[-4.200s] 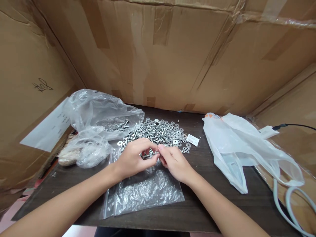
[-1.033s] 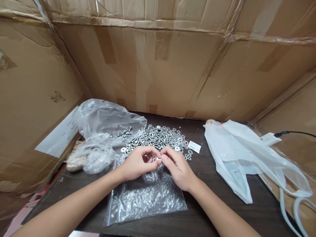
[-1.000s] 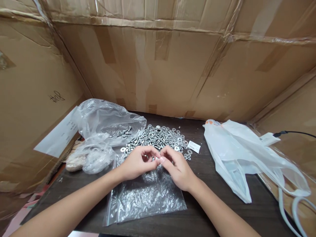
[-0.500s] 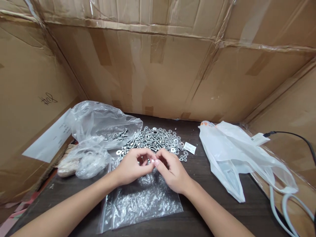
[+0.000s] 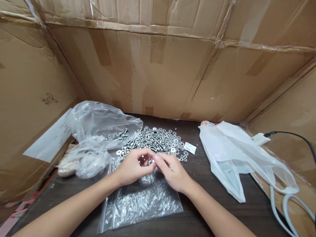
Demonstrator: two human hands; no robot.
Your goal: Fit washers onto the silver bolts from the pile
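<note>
Above the near edge of a heap of bolts (image 5: 158, 140) and washers (image 5: 173, 150), my two hands meet at the fingertips. Thumb and fingers of my left hand (image 5: 134, 166) are curled in a pinch on a small shiny metal fastener (image 5: 153, 161). My right hand (image 5: 174, 171) pinches at the same piece from the other side. Whether it is a bolt, a nut or both together is too small and covered to tell. Beneath both hands a clear zip bag (image 5: 145, 207) lies flat on the dark table (image 5: 197, 210).
A large clear bag (image 5: 98, 115) with bolts in it lies at the left, behind a smaller bundled bag (image 5: 91, 163). A white label (image 5: 190, 148) sits right of the heap. Farther right are a white plastic bag (image 5: 227, 148) and a cable (image 5: 273, 204). Cardboard walls (image 5: 170, 75) enclose the table.
The fingers of my right hand have shifted slightly, with the thumb higher against the left fingertips. Everything else stays where it was.
</note>
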